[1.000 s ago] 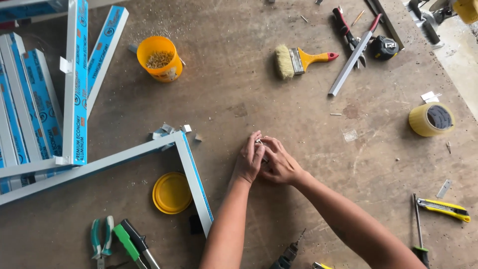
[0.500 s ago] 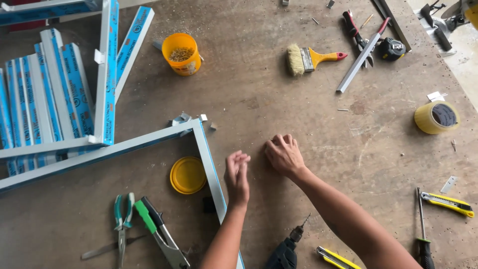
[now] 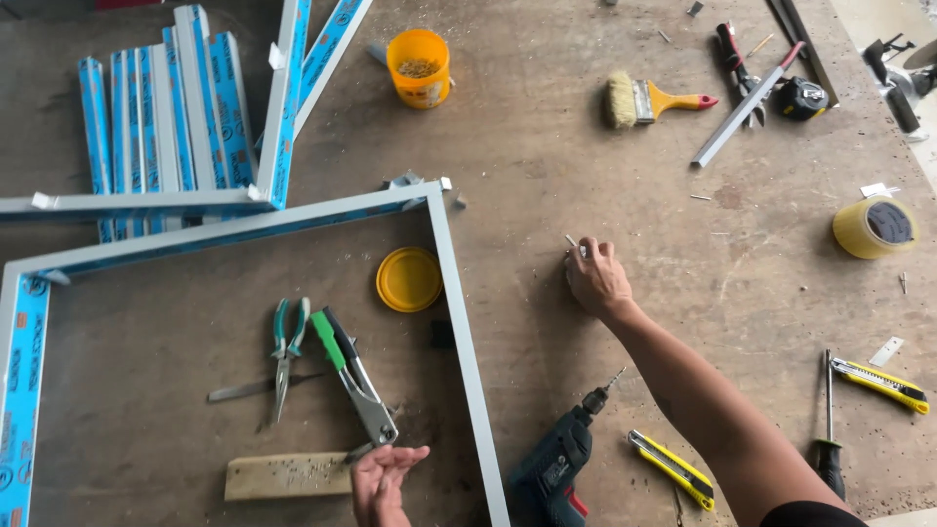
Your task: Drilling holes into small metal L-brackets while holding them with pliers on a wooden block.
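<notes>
Your right hand (image 3: pixel 597 278) rests on the tabletop (image 3: pixel 605 166), fingers curled around a small screw (image 3: pixel 572 241) that pokes out at the fingertips. Your left hand (image 3: pixel 383 478) is open and empty, fingertips just below the rivet gun (image 3: pixel 356 376), beside the wood block (image 3: pixel 288 475). The drill (image 3: pixel 561 457) lies between your hands, near your right forearm.

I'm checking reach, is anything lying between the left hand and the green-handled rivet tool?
Nothing visible. The open left hand sits just below the nose of the rivet tool. The wood block lies left of the hand, the pliers left of the tool, both off that path.
</notes>
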